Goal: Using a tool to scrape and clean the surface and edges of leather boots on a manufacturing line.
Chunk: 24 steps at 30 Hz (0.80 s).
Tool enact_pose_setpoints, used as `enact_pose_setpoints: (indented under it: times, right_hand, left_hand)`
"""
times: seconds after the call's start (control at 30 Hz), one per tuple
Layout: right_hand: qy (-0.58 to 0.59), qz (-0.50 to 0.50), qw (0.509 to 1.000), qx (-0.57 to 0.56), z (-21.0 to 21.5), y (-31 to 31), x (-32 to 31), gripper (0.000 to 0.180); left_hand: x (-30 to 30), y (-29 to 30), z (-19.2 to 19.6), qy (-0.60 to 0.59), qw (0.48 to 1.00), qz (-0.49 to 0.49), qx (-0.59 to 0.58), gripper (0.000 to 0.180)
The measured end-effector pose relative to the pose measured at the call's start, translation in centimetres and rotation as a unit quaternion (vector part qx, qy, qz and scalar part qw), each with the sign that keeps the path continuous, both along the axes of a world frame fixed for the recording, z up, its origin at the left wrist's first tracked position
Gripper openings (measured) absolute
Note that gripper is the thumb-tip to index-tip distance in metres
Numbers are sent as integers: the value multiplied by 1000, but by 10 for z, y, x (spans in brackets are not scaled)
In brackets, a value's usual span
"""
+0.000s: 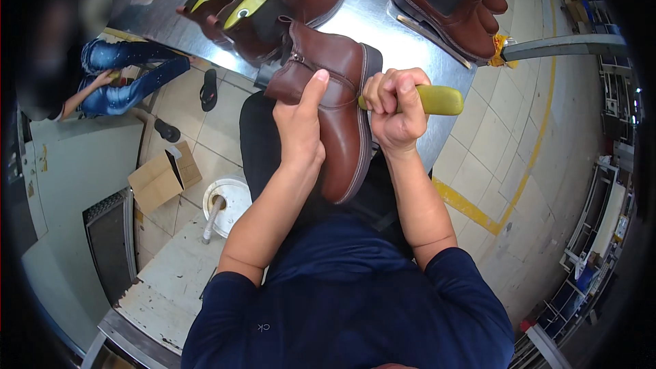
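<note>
L hand (301, 126) grips boot (342, 140), toe (340, 188) twd person (355, 294), axis fore-aft; R hand (398, 109) clenches green tool (444, 100).

Floor (485, 130): pale tiles, joints visible. Yellow stripe (468, 209) at right meets 1 thinner yellow line (535, 147) at a corner. Metal worktable (372, 24): shiny, bright glare on top. Far right: loaded shelving (594, 222), contents too small to tell. Left: pale grey-green cabinet (72, 171), dark framed panel (109, 239); chipped whitish bench top (167, 287). Open cardboard box (156, 183) on tiles near cabinet.
</note>
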State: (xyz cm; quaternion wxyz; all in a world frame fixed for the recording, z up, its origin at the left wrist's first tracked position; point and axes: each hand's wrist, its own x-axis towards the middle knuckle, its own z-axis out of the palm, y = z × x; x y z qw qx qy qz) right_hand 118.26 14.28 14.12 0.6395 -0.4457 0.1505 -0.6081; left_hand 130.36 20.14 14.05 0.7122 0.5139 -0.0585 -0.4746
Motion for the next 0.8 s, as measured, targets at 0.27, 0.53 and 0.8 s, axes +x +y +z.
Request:
enact_pose_setpoints:
  times: [0.27,0.53,0.8]
  right_hand:
    - [20,-28,999,10,11,52,-20,27]
    - [66,-43,982,171,10,61,-96,29]
    - [-52,-46,928,365,-10,55,-139,46]
  left_hand:
    - [-15,2,7,-29,997,11,-74,28]
    - [-29,-5,17,-125,977,-110,-135,35]
    - [12,-12,52,-549,616,-445,-347,56]
